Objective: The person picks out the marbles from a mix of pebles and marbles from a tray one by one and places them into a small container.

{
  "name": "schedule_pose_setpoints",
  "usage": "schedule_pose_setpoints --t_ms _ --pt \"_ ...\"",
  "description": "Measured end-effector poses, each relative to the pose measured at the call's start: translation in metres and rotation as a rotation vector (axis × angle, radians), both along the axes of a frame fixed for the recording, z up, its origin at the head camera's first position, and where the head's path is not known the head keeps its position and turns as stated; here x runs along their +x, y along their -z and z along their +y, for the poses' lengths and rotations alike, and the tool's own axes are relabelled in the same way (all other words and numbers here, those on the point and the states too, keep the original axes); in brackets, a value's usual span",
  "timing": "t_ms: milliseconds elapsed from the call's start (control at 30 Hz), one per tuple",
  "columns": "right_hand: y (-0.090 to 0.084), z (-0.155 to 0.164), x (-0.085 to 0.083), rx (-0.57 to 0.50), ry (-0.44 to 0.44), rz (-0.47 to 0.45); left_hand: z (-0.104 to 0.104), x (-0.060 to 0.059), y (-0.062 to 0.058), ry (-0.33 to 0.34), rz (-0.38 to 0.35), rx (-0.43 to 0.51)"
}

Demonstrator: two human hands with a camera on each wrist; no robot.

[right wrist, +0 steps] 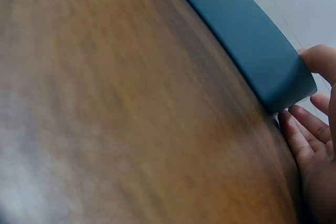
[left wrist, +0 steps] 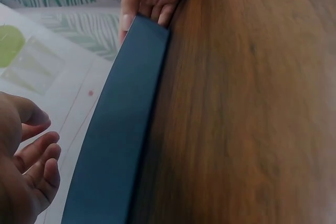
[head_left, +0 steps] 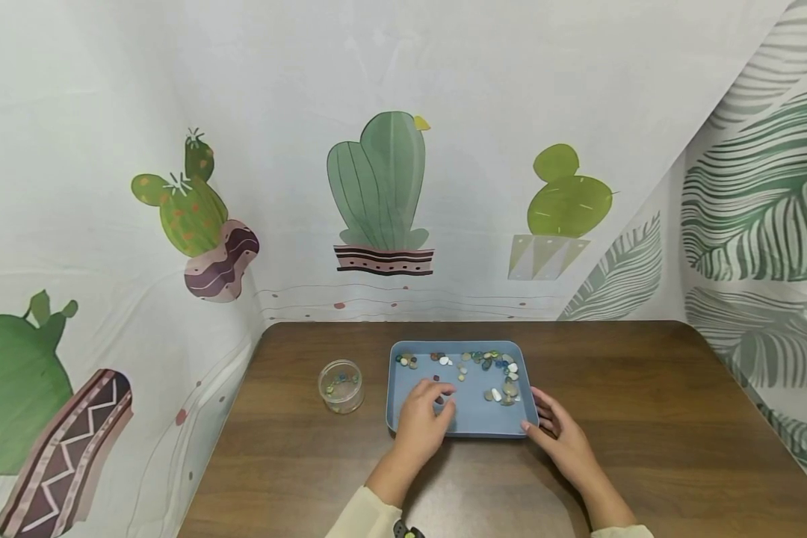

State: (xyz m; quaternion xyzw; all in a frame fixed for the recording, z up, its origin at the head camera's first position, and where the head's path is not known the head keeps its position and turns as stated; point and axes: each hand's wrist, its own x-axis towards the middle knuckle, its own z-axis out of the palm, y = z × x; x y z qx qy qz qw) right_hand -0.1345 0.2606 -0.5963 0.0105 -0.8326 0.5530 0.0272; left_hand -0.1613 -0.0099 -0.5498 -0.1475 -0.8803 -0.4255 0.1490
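Note:
A blue tray (head_left: pixel 472 415) lies on the brown table (head_left: pixel 645 418), with several small coloured pebbles (head_left: pixel 489 362) scattered along its far side and right part. My left hand (head_left: pixel 440 393) hovers over the tray's near-left area, next to a small white pebble. In the left wrist view its fingers (left wrist: pixel 38 153) are loosely curled and hold nothing, beside the tray's outer wall (left wrist: pixel 121 129). My right hand (head_left: pixel 543 418) grips the tray's near-right corner, thumb above the rim and fingers (right wrist: pixel 296 129) against the wall (right wrist: pixel 247 30).
A small clear jar (head_left: pixel 341 385) with a few beads inside stands left of the tray. Cactus-print and leaf-print cloth walls (head_left: pixel 390 187) close in the table at the back and on both sides.

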Motion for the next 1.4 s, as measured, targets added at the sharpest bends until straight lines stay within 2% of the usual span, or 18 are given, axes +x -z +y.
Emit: schedule_pose_setpoints --t_ms 300,633,833,1000,1133,1400 --pt "-0.001 0.000 -0.001 0.008 0.005 -0.029 0.026 -0.012 0.001 0.072 -0.035 -0.099" --pt "0.000 -0.001 0.000 -0.006 0.000 0.001 0.050 -0.027 0.009 0.116 0.040 -0.268" --pt "0.001 0.000 0.000 -0.007 -0.001 0.007 0.059 -0.035 0.011 0.178 0.019 -0.397" --pt "0.001 0.000 0.000 -0.005 0.002 -0.011 0.067 -0.040 0.008 0.226 0.010 -0.457" --pt "0.001 0.000 0.000 -0.014 -0.002 -0.006 0.075 -0.045 0.010 0.239 0.027 -0.515" --pt "0.003 0.001 0.001 -0.024 -0.008 0.021 0.091 -0.054 0.019 0.223 0.055 -0.634"
